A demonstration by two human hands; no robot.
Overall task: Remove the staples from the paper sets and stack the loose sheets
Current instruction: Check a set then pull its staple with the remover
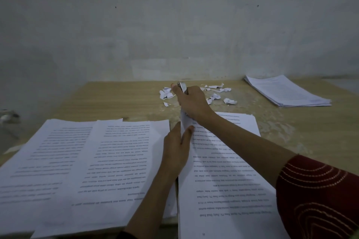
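Several loose sheets (87, 161) lie left and a stack (287, 93) far right on the tabletop (116, 99), while the right hand (192, 103) grips what seems a staple remover (182, 86) at the corner of a near paper set (223, 180) the left hand (176, 149) pinches, so work remains.

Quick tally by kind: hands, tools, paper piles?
Hands: 2, left hand, right hand
Tools: 1, staple tool
Paper piles: 4, far stack, held set, left pile, middle pile
Total: 7
Torn scraps left out: too many to count.
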